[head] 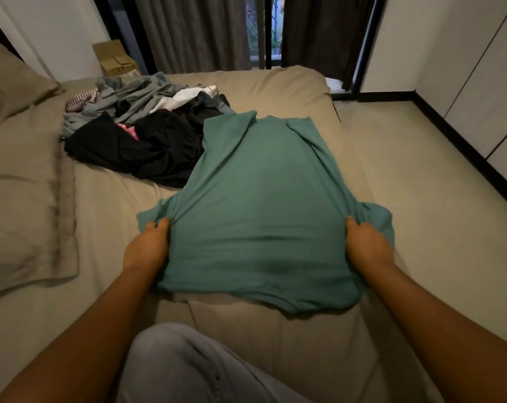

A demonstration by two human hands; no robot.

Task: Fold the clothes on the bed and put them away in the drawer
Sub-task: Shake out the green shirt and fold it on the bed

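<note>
Green T-shirt (261,205) spread on the bed (298,82), just beside the clothes pile (141,126). Left hand (147,245) and right hand (365,242) clamp its sides; fingertips hidden in fabric.

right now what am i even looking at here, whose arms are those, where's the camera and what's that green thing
There is no machine here: a person works with bare hands. The single picture comes from a camera worn on the person's head, looking forward and down, so the two arms reach in from the bottom. The left hand and right hand each hold a side of a green shirt, fingers curled into the fabric, with the shirt spread over the bed. Behind it lies an unfolded pile of clothes, mostly black and grey. A pillow sits at the left, and the person's knee shows at the bottom.
</note>
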